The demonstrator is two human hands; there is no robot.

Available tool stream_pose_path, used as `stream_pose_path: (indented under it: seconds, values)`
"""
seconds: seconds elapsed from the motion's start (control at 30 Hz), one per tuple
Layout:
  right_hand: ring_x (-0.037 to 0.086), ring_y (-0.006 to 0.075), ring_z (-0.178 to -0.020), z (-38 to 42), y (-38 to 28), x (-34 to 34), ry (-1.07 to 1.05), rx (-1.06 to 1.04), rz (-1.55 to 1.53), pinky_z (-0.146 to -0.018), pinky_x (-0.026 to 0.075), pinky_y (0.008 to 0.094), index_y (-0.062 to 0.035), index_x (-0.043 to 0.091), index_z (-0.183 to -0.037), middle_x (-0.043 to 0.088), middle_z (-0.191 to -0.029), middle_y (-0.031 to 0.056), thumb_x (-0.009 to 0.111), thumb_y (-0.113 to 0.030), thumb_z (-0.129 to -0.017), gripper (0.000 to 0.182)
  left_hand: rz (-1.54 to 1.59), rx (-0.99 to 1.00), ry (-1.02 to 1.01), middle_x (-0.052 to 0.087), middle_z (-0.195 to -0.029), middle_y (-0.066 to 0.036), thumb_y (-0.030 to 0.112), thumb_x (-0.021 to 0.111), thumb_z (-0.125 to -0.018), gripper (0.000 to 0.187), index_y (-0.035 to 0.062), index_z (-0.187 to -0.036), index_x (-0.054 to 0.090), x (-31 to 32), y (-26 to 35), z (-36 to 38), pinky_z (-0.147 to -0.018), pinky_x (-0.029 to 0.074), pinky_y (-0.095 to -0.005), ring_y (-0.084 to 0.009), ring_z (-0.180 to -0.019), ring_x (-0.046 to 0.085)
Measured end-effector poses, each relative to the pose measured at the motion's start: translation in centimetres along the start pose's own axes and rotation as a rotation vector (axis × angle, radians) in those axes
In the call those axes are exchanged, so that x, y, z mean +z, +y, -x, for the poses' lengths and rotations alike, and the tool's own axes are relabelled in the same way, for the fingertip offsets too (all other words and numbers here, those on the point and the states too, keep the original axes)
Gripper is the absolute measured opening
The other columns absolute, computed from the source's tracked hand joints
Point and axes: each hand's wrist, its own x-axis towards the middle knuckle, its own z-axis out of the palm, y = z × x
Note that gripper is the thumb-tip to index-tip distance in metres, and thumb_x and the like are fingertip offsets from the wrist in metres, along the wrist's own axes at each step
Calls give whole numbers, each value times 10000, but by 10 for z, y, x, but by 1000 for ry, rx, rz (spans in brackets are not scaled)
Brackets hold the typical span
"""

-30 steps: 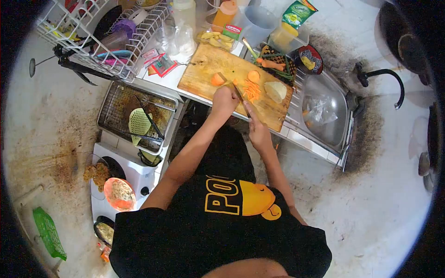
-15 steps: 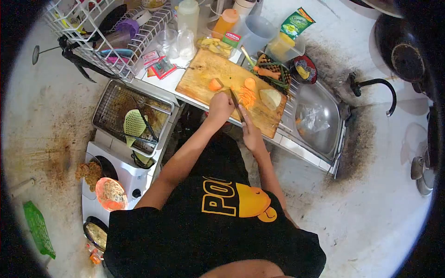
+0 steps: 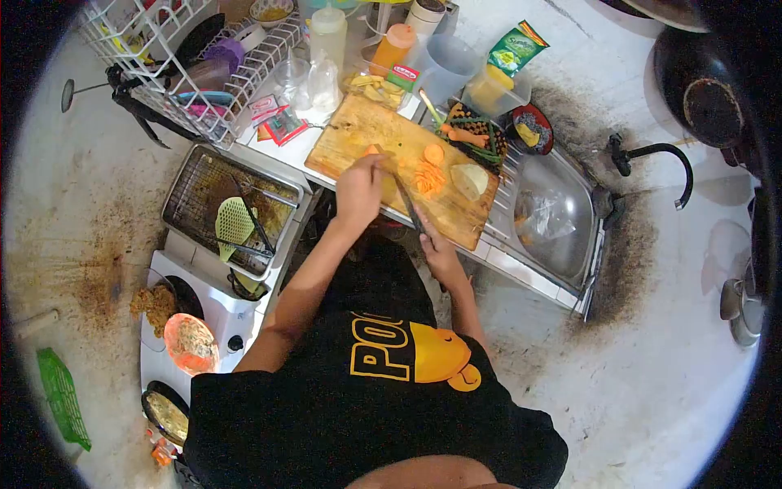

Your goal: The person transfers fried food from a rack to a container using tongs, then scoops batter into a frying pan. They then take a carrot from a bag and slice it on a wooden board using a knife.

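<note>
My left hand (image 3: 359,190) is closed at the near edge of the wooden cutting board (image 3: 349,135), its fingertips by an orange carrot piece (image 3: 372,150) that they partly hide. Whether they grip the piece is too small to tell. In my right hand (image 3: 440,254) is the handle of a knife (image 3: 409,200), whose blade points up and left across the board's near edge toward my left fingers. Right of the blade lie a pile of thin carrot strips (image 3: 428,178) and a round carrot piece (image 3: 433,154). A pale cut vegetable (image 3: 470,181) rests near the board's right end.
A metal sink (image 3: 554,213) with a black faucet (image 3: 652,151) is on the right. Behind the board stand bottles (image 3: 393,49), a grey-blue container (image 3: 450,65) and a basket of vegetables (image 3: 481,137). A fryer basket (image 3: 195,191) and a stove (image 3: 208,314) are on the left.
My left hand has moved left along the board, together with the carrot piece or near it. My right hand has shifted slightly down, and the knife now shows more of its blade.
</note>
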Motion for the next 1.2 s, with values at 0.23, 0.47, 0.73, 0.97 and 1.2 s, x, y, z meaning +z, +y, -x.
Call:
stream_pose_path:
  seconds: [0.23, 0.47, 0.73, 0.97, 1.2]
  values:
    - [381, 328, -1334, -20, -10, -37, -111, 498, -167, -1100, 284, 357, -252, 299, -1469, 406, -1426, 205, 452, -35, -907, 621, -258, 46, 54, 636, -968, -171, 117, 705, -768, 312, 16, -1058, 646, -8, -26, -24, -840, 456, -407, -354, -950, 576]
    - [360, 279, -1353, -6, 7, -1, 21, 87, -141, -1109, 257, 333, -176, 313, -1467, 385, -1459, 150, 424, -39, -934, 561, 33, -70, -200, 642, -1045, -180, 114, 783, -688, 418, 3, -1065, 640, -4, -36, -16, -874, 473, -391, -336, -975, 598]
    - [549, 216, -1157, -5, 2, 1, 138, 84, -194, -1005, 387, 302, -139, 407, -1424, 585, -1248, 127, 397, -120, -991, 433, 142, -31, -329, 630, -1041, -125, 48, 767, -698, 424, 45, -1109, 662, 18, -17, 17, -753, 529, -267, -199, -911, 647]
    - [329, 52, -443, -12, -46, 0, 69, 476, -646, -400, 316, 200, -274, 370, -1446, 349, -569, -49, 420, -188, -1004, 453, 222, -281, -252, 681, -799, -95, 75, 778, -715, 279, -14, -966, 694, 28, -26, 13, -612, 512, -237, -118, -663, 638]
    - [341, 59, -462, -12, -37, 13, 183, 372, -514, -441, 336, 205, -226, 403, -1434, 349, -575, -62, 429, -140, -994, 449, 204, -298, -367, 669, -708, -73, 67, 780, -719, 181, -44, -786, 654, 31, -30, -3, -576, 495, -232, -101, -629, 621]
